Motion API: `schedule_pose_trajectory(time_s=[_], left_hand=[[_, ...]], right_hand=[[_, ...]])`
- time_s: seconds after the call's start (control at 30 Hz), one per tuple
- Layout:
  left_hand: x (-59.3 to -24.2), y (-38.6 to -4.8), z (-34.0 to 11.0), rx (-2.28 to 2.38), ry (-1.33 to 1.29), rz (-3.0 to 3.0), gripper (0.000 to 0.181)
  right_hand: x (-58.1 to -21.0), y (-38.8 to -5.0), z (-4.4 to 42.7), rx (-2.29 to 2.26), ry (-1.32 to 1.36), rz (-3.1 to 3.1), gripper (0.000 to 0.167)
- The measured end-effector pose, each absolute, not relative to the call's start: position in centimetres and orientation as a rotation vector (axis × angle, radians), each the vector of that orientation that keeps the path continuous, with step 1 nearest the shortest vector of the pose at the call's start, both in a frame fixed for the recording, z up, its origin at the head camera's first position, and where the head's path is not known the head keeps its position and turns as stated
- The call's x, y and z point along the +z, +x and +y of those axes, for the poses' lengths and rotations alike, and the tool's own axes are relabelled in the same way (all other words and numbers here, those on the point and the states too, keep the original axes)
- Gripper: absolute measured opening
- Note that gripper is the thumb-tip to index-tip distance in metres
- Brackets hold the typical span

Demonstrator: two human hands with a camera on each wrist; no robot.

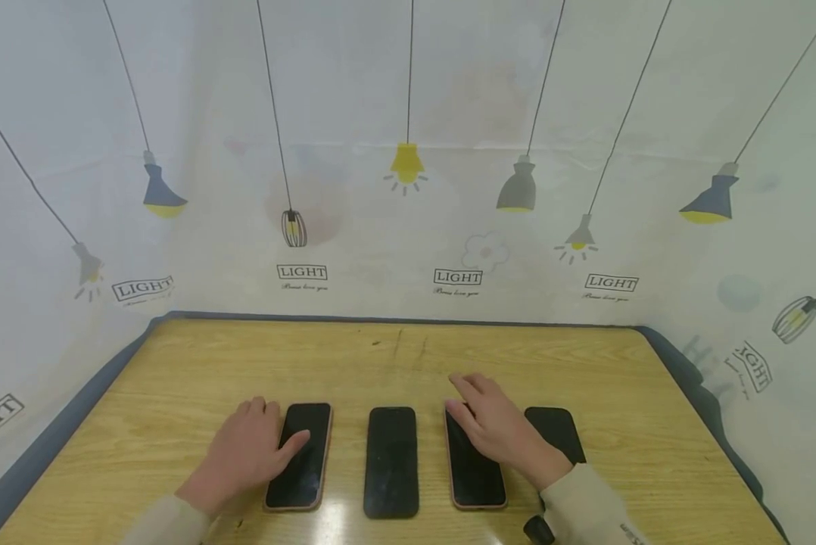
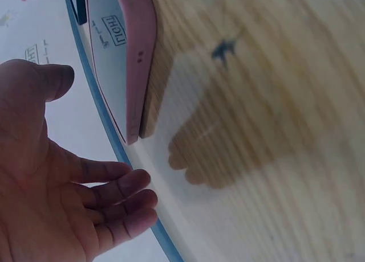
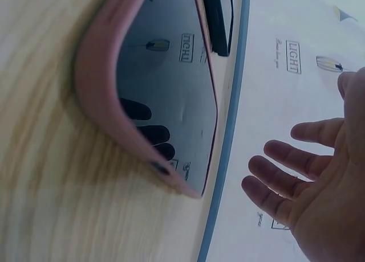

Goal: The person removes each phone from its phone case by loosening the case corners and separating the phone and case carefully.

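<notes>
Several smartphones lie in a row on the wooden table, screens up and dark. My left hand (image 1: 247,450) hovers over the left side of a pink-cased phone (image 1: 306,454), its thumb above the screen. In the left wrist view the fingers look relaxed and hold nothing, apart from the phone's pink edge (image 2: 140,62). My right hand (image 1: 499,424) is above another pink-cased phone (image 1: 474,477). Its fingers spread loosely with nothing in them, as the right wrist view shows beside the phone's case (image 3: 97,85). Between the hands lies a black phone (image 1: 390,462).
Partly covered by the right forearm is another dark phone (image 1: 558,428) at the right. A small black object (image 1: 537,530) shows by the right sleeve. The wooden table (image 1: 313,348) meets a white lamp-printed sheet (image 1: 353,166) at the back and sides.
</notes>
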State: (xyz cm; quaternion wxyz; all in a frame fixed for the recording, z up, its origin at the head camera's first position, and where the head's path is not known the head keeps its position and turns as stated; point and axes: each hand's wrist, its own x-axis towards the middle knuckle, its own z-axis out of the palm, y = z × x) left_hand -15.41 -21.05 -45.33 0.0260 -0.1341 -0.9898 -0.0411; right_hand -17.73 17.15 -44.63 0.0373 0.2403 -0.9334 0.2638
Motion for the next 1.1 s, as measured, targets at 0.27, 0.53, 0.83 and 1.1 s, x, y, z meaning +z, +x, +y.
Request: schedule_pose_trajectory(time_s=[0.27,0.53,0.83,1.1], left_hand=[[-45.8,-15.1,-20.6,-0.134,-0.339,-3.136,0.068],[-46.2,-14.7,-20.4,-0.13,-0.291,-3.15,0.06],[-45.7,-14.7,-19.5,-0.269,-0.128,-3.256,0.068],[-45.0,-14.7,-18.7,-0.42,-0.022,-3.347,0.065]], right_hand=[[-44.5,-17.1,16.1,0.88,0.784,-2.834,0.047],[-44.6,-16.8,15.2,0.881,0.832,-2.837,0.048],[-44.9,-16.7,14.4,0.915,0.883,-2.852,0.052],[-45.2,-16.8,13.6,0.957,0.903,-2.841,0.051]])
